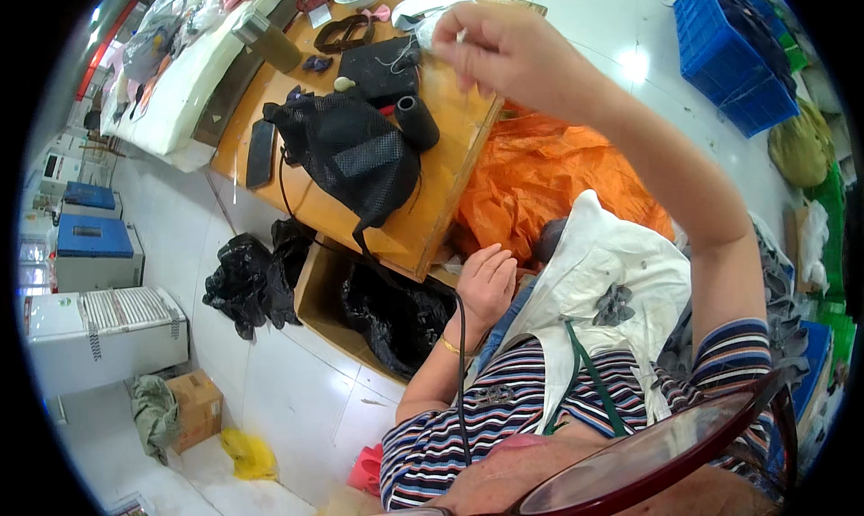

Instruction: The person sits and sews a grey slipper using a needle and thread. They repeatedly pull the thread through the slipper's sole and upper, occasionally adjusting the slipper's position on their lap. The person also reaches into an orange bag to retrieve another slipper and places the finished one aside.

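My right hand (477, 50) is raised over the far right part of the wooden table (450, 170). Its fingers are bent and pinched together; what they hold, if anything, is too small to make out. Thin pale thread (396, 62) lies in loops near it, on a black flat case (373, 71). Low beside the table's near corner, my left hand (488, 287) has its fingers stretched out, with nothing seen in it. A grey petal-shaped cloth piece (614, 305) rests on my white apron (585, 264).
On the table lie a black mesh bag (346, 156), a dark thread cone (417, 123), a phone (261, 153) and a bottle (267, 41). An orange plastic sheet (549, 165) spreads beyond my lap. A cardboard box (319, 287) with a black bag stands below; a blue crate (733, 57) is far right.
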Available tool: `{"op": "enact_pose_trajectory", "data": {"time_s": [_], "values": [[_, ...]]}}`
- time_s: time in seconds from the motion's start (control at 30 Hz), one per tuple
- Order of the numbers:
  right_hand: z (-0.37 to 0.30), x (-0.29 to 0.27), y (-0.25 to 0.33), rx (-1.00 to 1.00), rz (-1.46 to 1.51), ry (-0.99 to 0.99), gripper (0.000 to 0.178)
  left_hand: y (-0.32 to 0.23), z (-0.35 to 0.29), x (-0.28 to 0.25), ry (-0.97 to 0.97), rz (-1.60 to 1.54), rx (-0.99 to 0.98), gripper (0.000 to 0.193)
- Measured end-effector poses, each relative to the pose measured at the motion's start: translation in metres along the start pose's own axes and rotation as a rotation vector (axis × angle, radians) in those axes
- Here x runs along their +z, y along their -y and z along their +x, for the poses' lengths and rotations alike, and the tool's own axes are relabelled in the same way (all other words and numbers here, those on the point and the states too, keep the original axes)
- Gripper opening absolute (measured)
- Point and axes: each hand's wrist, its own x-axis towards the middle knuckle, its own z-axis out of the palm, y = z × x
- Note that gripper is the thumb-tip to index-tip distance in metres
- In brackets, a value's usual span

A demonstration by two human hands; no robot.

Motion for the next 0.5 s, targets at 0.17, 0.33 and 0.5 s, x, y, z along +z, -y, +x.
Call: {"op": "enact_pose_trajectory", "data": {"time_s": [0.17, 0.33, 0.5], "values": [[0.058, -0.004, -0.057, -0.012, -0.504, 0.063, 0.019, 0.02, 0.026, -0.027, -0.143, 0.186, 0.001, 0.013], [0.096, 0.03, -0.075, -0.076, -0.852, 0.196, 0.015, 0.033, 0.033, -0.027, -0.158, 0.311, -0.1, 0.014], [0.128, 0.069, -0.07, -0.131, -1.155, 0.472, 0.014, 0.036, 0.037, -0.021, -0.112, 0.425, -0.144, 0.013]]}}
